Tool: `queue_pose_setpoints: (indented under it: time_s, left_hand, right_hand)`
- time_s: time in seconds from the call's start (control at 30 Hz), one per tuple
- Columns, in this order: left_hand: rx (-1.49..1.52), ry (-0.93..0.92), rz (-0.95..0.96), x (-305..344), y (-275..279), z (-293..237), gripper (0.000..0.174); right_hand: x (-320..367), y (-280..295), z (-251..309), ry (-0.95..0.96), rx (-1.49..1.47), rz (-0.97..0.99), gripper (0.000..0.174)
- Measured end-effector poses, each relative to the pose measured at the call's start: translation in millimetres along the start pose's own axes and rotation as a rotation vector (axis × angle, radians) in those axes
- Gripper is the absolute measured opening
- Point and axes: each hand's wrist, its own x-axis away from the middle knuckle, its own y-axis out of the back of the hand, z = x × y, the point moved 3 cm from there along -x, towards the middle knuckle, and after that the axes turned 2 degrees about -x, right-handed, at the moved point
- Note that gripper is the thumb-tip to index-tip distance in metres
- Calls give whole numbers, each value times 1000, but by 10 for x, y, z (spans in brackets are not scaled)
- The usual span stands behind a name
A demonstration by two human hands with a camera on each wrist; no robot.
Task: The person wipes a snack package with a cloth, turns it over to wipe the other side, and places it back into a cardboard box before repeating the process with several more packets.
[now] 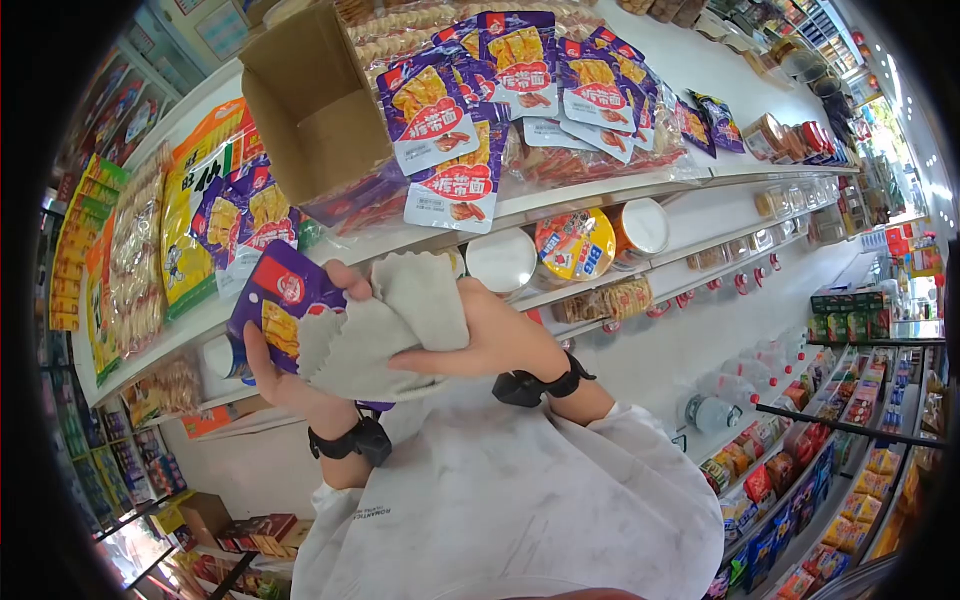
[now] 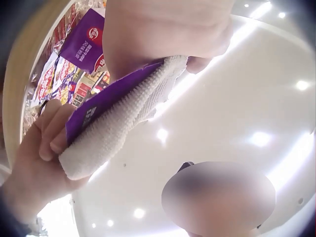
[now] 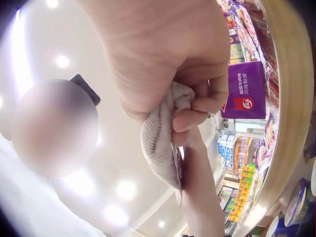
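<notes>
A purple snack packet is tilted up in front of the shelf, with its printed face partly covered by a pale grey cloth. My left hand grips the packet from below, thumb along its left side. Bunched in my right hand is the cloth, pressed over the packet's face. In the left wrist view the white, nubby cloth lies along the packet's edge. The right wrist view has the cloth pinched between thumb and curled fingers; the packet is mostly hidden there.
An open cardboard box stands on the shelf, beside several loose purple packets. Yellow snack bags lie to the left. Lidded tubs line the shelf below. Bottles and packaged snacks stand further right.
</notes>
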Motion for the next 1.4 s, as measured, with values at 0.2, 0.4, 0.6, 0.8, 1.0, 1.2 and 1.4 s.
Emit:
queue_pose_setpoints:
  time_s: [0.2, 0.4, 0.6, 0.8, 1.0, 1.2, 1.4]
  left_hand:
    - [-210, -96, -41, -32, -54, -98, 67]
    - [-186, -156, 173, -41, 30, -343, 60]
    - [-433, -247, -330, -21, -58, -350, 69]
    - [-791, -296, -128, 90, 88, 0, 65]
    - [71, -40, -94, -111, -493, 147, 77]
    - [-592, -261, -63, -83, -544, 208, 90]
    - [-1234, -322, 337, 5, -592, 280, 99]
  right_hand:
    - [32, 64, -23, 64, 72, 11, 46]
    - [147, 271, 48, 51, 90, -111, 35]
    - [354, 571, 189, 28, 97, -646, 30]
    - [340, 163, 201, 253, 429, -439, 60]
    - [178, -213, 285, 339, 426, -111, 101]
    - [304, 109, 178, 296, 402, -116, 84]
    - [464, 181, 246, -77, 35, -199, 69]
